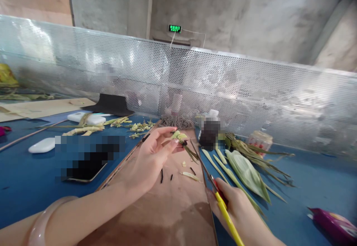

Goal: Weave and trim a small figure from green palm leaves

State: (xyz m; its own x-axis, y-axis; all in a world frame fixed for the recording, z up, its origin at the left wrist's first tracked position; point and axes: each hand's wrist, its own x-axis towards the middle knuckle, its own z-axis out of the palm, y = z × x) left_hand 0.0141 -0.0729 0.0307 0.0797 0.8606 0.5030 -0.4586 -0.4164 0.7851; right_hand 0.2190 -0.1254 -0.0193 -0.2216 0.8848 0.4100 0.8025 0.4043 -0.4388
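My left hand [152, 156] is raised over the brown board [167, 208] and pinches a small pale green flower-like piece [180, 136] woven from leaf strips. Thin darker strips [192, 153] trail from its lower right side. My right hand [237, 205] is closed around scissors [205, 169] with red and yellow on the handles. Their long, narrow blades point up and left, with the tips close to the trailing strips; whether they touch, I cannot tell. Leaf scraps [190, 176] and short dark bits [161, 176] lie on the board below.
To the right are a dark bottle [209, 130], broad green leaves [247, 171], dried strips [251, 149], a clear jar [260, 141] and a purple packet [334, 221]. A phone [89, 164], white case [42, 145] and leaf pieces [141, 126] lie left. A perforated metal screen [111, 60] stands behind.
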